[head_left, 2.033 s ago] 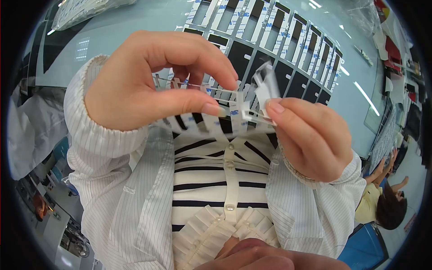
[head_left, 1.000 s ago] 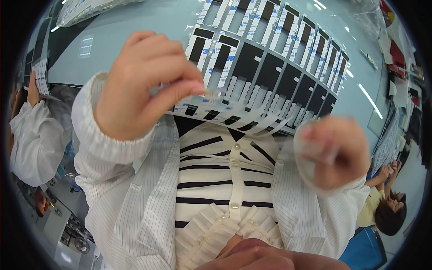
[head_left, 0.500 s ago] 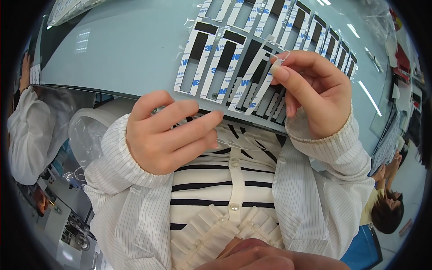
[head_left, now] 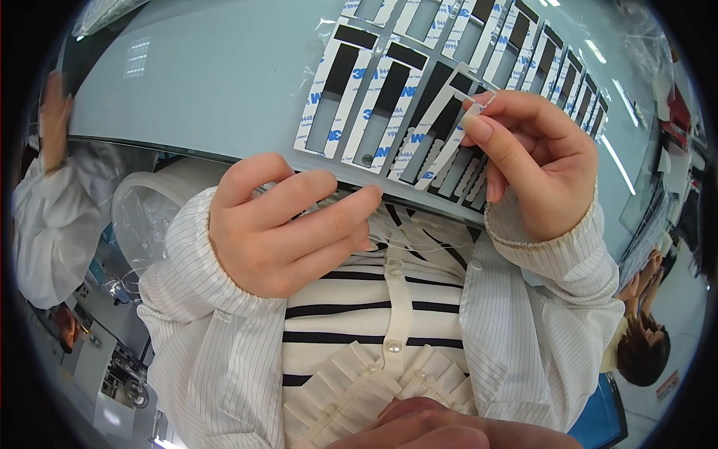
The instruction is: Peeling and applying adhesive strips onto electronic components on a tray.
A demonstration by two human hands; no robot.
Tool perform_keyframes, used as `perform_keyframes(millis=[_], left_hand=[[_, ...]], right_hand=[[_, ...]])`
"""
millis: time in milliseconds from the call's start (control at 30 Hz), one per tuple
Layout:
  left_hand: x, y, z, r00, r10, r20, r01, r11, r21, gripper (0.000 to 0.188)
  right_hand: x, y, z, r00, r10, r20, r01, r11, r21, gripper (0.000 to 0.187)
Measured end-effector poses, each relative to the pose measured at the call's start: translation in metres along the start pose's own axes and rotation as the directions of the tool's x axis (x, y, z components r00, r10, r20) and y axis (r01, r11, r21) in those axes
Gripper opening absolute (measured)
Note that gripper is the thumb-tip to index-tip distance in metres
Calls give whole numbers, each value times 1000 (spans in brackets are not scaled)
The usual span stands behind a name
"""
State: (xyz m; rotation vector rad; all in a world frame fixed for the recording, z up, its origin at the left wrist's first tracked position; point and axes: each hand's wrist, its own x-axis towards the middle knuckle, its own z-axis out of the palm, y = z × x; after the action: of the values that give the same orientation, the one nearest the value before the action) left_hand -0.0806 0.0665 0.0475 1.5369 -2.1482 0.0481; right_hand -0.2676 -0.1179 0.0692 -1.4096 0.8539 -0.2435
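Note:
My right hand (head_left: 542, 165) pinches the upper end of a thin, white, frame-shaped adhesive liner (head_left: 446, 157) with blue print between thumb and forefinger. The liner slants over one of the black parts near the table edge, and a clear piece sticks up by the fingertips. Whether its lower end is stuck down I cannot tell. My left hand (head_left: 288, 232) hovers in front of the table edge, fingers apart and curved, with nothing seen in it; its thumb is mostly hidden. Beside the liner lies a black part with a white printed border (head_left: 385, 93).
More such bordered parts (head_left: 516, 37) run in rows to the far right of the glassy table (head_left: 209, 82). A white bin (head_left: 161, 183) with clear plastic stands left, below the edge. At far left is a co-worker's hand (head_left: 56, 120); other people (head_left: 645, 348) sit at right.
The parts and my right hand appear slightly farther right and lower in the picture. My right hand keeps its pinch on the liner. The co-worker's hand at left has moved and is blurred.

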Motion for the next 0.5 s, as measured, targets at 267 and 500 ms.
perform_keyframes(millis=[267,500], left_hand=[[-9,3,4,1000,3,-8,-3,1000,-13,13],[-18,-7,-4,1000,-1,17,1,1000,-5,13]], right_hand=[[-5,5,4,1000,-9,12,9,1000,-30,17],[2,6,17,1000,-28,13,28,999,-28,16]])
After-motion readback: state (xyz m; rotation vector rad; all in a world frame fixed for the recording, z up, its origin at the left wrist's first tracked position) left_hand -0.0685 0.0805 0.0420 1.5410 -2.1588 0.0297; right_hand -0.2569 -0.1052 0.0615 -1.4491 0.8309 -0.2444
